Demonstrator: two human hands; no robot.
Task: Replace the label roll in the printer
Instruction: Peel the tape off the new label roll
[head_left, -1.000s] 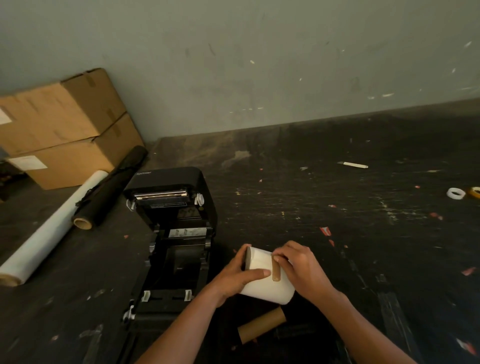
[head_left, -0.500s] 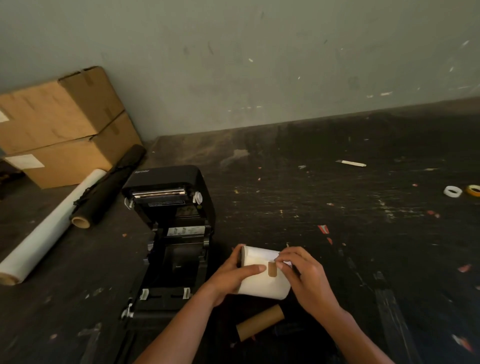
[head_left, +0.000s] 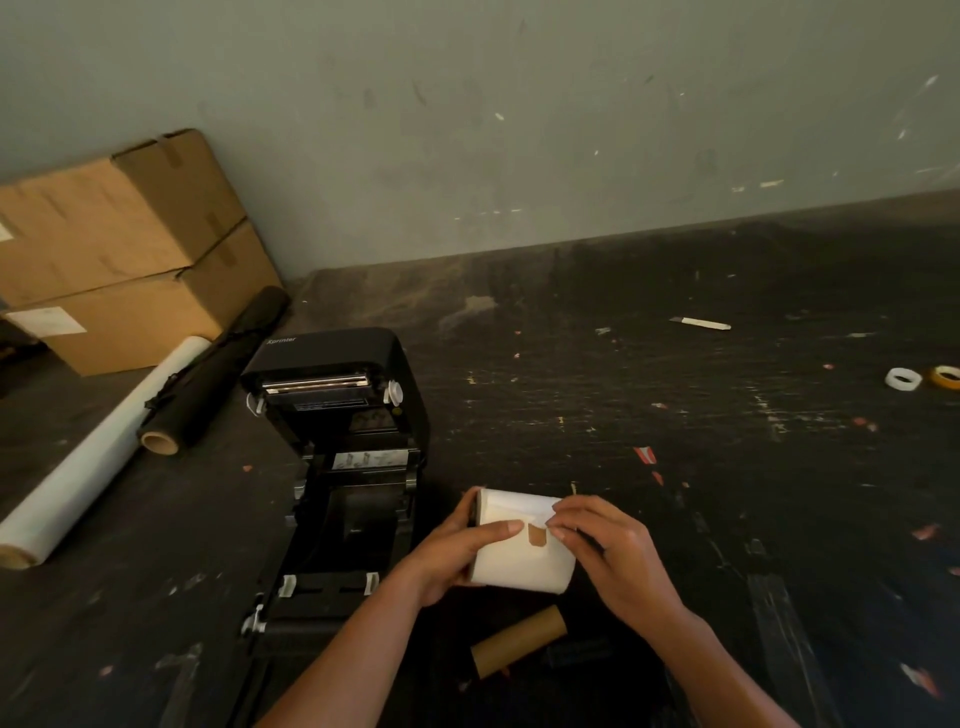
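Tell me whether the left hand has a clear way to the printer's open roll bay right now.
Probably yes, once freed. The left hand grips the new label roll just right of the printer, whose lid is up and whose bay looks empty. Nothing lies between them.

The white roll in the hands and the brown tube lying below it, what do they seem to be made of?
The white roll looks like matte paper label stock: its loose end is peeling up under the right hand, with a small brown tape-like tab on it. The brown tube looks like plain cardboard: dull tan, hollow at the end.
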